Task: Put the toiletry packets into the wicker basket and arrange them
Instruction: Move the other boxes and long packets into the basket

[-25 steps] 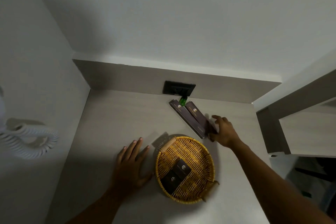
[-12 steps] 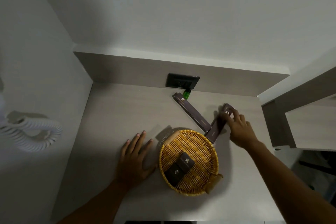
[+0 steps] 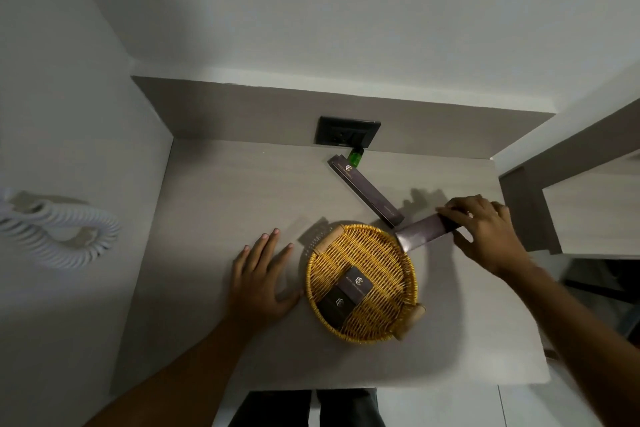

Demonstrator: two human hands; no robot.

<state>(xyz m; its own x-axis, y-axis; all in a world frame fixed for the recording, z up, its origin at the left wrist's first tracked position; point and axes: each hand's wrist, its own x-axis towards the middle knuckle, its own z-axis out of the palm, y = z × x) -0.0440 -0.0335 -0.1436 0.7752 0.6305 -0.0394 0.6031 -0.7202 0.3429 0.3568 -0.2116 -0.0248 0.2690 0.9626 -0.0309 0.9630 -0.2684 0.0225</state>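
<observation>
A round wicker basket (image 3: 388, 253) with two handles sits on the grey counter (image 3: 225, 204). Two small dark packets (image 3: 356, 282) (image 3: 335, 307) lie inside it, side by side. My right hand (image 3: 485, 229) grips one end of a long dark packet (image 3: 420, 236), whose other end reaches over the basket's upper right rim. A second long dark packet (image 3: 365, 189) lies diagonally on the counter behind the basket. My left hand (image 3: 258, 282) rests flat on the counter with fingers spread, just left of the basket, its thumb near the rim.
A small green bottle (image 3: 355, 156) stands by the black wall socket (image 3: 347, 132) at the back. A white coiled cord (image 3: 59, 236) hangs on the left wall. A raised ledge (image 3: 588, 204) borders the counter on the right. The counter's front edge is near my legs.
My right hand has lifted the long packet off the counter, turned it, and brought it toward the basket's rim. The left hand has stayed flat. The camera has tilted down a little.
</observation>
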